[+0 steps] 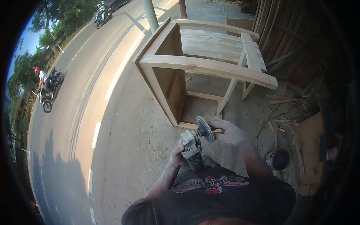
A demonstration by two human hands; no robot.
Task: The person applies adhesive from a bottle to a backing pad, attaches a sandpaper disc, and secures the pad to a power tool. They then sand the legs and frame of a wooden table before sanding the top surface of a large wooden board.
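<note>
Close to my body, my left hand (178,154) is wrapped round the grey metal head of an angle grinder (191,144). The grinder's dark body points down toward my shirt. A round sanding disc (204,129) is fitted on its spindle and stands nearly edge-on to me. My right hand (230,132), dusty and pale, has its fingers closed at the disc's right edge. Just beyond both hands, a bare wooden table frame (221,70) lies on its side, touching neither hand.
Wood offcuts (281,116) and a dark bucket (277,159) lie on the right. Planks (275,26) lean at the back right. A post (150,15) stands behind the frame. On the left is a road (71,90) with a motorcycle rider (45,82).
</note>
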